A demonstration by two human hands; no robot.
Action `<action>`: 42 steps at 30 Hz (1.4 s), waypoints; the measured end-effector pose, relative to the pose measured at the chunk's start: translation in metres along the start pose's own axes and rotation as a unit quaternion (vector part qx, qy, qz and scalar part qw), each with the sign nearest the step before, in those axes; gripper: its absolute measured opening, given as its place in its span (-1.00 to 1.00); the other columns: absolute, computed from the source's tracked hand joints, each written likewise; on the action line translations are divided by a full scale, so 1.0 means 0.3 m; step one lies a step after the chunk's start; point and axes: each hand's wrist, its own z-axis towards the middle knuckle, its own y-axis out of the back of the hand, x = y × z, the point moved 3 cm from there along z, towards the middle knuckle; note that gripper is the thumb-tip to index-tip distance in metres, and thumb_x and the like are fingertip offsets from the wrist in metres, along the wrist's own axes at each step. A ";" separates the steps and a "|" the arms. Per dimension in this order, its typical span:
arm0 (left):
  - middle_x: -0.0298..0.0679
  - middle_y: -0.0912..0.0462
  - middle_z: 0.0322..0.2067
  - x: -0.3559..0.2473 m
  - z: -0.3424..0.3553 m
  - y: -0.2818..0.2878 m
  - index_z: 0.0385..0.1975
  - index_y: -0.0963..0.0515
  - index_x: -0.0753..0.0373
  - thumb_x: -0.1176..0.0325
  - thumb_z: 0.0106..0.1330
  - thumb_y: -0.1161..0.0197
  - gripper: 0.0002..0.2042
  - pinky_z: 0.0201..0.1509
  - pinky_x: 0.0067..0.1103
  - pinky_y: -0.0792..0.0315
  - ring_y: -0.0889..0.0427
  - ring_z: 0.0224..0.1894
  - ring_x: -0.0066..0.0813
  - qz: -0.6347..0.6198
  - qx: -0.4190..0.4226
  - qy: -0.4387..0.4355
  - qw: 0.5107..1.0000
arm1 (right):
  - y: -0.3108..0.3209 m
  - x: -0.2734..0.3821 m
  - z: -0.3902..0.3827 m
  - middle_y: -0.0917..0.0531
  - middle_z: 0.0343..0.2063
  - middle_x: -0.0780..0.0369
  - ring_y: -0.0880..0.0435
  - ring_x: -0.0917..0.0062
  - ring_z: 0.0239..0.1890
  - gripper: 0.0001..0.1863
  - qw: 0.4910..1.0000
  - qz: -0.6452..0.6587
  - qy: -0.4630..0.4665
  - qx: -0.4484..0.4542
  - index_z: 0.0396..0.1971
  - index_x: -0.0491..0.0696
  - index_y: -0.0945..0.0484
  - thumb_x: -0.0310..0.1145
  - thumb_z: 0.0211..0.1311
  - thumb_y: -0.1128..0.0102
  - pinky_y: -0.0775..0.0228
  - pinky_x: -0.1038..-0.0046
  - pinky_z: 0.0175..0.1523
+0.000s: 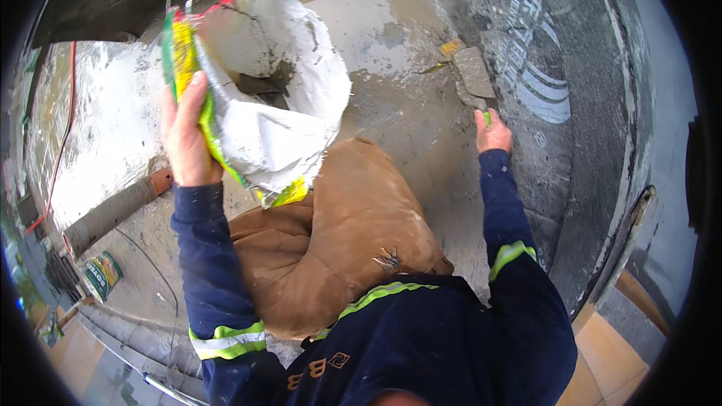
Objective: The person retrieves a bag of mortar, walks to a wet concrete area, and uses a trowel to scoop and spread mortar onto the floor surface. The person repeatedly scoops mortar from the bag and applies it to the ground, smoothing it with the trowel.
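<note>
My left hand (pixel 189 131) grips the side of an open bag (pixel 274 139), white inside with a green, yellow and red outer face. The bag's wide mouth tilts up toward me, and some grey material shows deep inside. Out to the right, my right hand (pixel 492 133) is closed around the green handle of a trowel (pixel 474 73). Grey mortar coats the trowel's blade, which lies over the wet floor close to the dark printed sheet. A small yellow piece (pixel 450 48) sits at the blade's far edge.
Wet grey slurry (pixel 406 116) covers the floor ahead. A dark membrane sheet (pixel 538 68) with pale printing runs along the right. At left lie a grey pipe (pixel 116 210), a small green tub (pixel 101 276), a thin cable (pixel 162 278) and an orange hose (pixel 62 143).
</note>
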 end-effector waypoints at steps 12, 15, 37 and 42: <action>-0.33 -0.45 -0.31 0.019 0.016 -0.025 -0.12 -0.34 0.26 0.27 0.18 -0.33 -0.62 -0.28 -0.67 -0.37 -0.42 -0.35 -0.67 -0.012 0.027 -0.010 1.000 | 0.697 0.635 -0.037 -0.62 -0.47 0.07 -0.61 0.25 -0.45 -0.66 0.925 0.116 0.360 -0.033 -0.22 -0.15 -0.58 -0.24 0.07 -0.33 -0.43 0.33 -0.38; -0.32 -0.45 -0.30 0.014 0.016 -0.026 -0.12 -0.34 0.27 0.25 0.18 -0.33 -0.60 -0.26 -0.66 -0.37 -0.42 -0.33 -0.66 -0.007 0.017 0.004 1.000 | 0.687 0.846 -0.074 -0.55 -0.55 0.18 -0.58 0.31 -0.51 -0.68 0.867 0.098 0.485 -0.061 -0.22 -0.05 -0.54 -0.18 0.10 -0.27 -0.42 0.34 -0.42; -0.33 -0.56 -0.29 0.032 0.092 0.096 -0.05 -0.45 0.25 0.25 0.32 -0.18 -0.71 -0.26 -0.60 -0.47 -0.56 -0.32 -0.58 -0.101 -0.022 0.031 0.994 | 0.098 0.423 -0.022 -0.61 -0.12 0.01 -0.61 0.30 -0.08 -0.52 0.938 0.343 0.034 0.034 0.02 -0.16 -0.49 -0.18 0.16 -0.20 -0.39 0.39 0.00; -0.35 -0.57 -0.31 0.028 0.085 0.097 -0.06 -0.45 0.23 0.27 0.30 -0.21 -0.72 -0.27 -0.62 -0.47 -0.56 -0.35 -0.61 -0.103 -0.034 0.034 0.993 | -0.285 0.292 -0.186 -0.46 -0.68 0.33 -0.37 0.69 -0.81 -0.47 0.848 0.376 -0.194 0.320 -0.06 -0.03 -0.44 0.06 0.14 -0.23 -0.21 0.59 -0.77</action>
